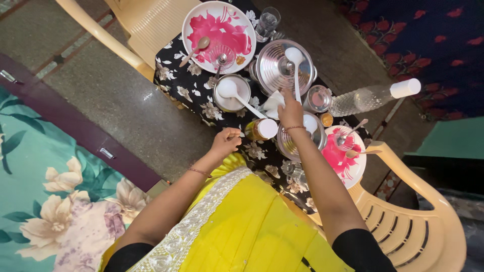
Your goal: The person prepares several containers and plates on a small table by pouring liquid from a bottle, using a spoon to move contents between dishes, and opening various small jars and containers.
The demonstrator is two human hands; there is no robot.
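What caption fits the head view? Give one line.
Right hand grips white ladle over steel pot; left hand rests on floral tablecloth.

Far pot (282,68) and small bowl (232,93) are shiny polished steel; right bottle (370,97) is clear ribbed plastic; tablecloth (189,83) is matt floral fabric.

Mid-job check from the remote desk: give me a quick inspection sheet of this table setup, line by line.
Surface: small table under a black floral cloth, crowded.
Job's things: white ladle lying on the steel lidded pot; small jar with white cap on its side.
Clutter: two pink-flowered plates with spoons, steel bowl with ladle, glass tumbler, clear bottle lying down.
Hands: right hand on the ladle handle; left hand resting at the table edge beside the jar.
Cables: nothing seen.
Surroundings: two cream plastic chairs, floral bedding, stone floor.
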